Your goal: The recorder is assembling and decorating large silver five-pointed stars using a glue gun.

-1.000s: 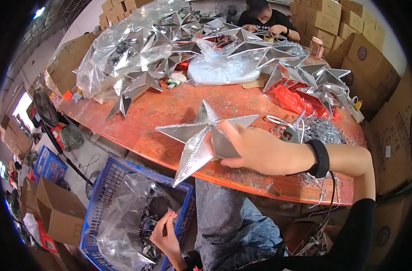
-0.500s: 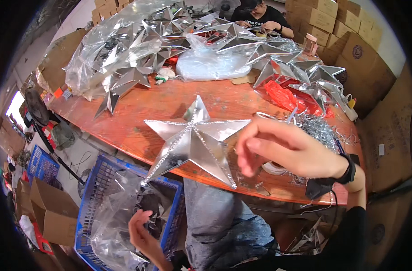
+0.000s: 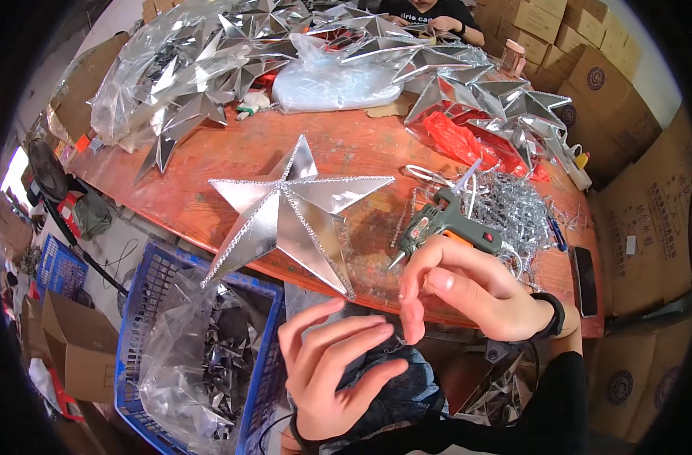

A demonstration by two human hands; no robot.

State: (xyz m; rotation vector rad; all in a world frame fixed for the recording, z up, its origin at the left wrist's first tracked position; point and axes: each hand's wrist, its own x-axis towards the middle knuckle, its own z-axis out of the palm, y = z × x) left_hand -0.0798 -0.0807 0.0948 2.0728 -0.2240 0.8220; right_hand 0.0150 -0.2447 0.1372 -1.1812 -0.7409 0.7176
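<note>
- The left hand (image 3: 335,371) is low at the near edge, over the person's lap, palm turned up. Its fingers are spread loosely and curled a little, and they hold nothing that can be seen.
- The right hand (image 3: 471,292) is just right of it and slightly farther away, near the table's near edge. Its thumb and first fingers are drawn together as if pinching something very small; what it is cannot be made out.
- A large silver star (image 3: 297,208) lies flat on the orange table (image 3: 209,163), just beyond both hands and a little to the left. One long point juts past the near edge of the table.
- A green glue gun (image 3: 444,220) lies on the table right of the star and just beyond the right hand.
- A tangle of silver trim (image 3: 513,205) sits behind and to the right of the glue gun.
- A blue crate (image 3: 153,303) lined with clear plastic stands on the floor, near left, below the star.
- More silver stars (image 3: 225,68) are piled at the far side of the table.
- A black phone (image 3: 585,280) lies at the table's right end.
</note>
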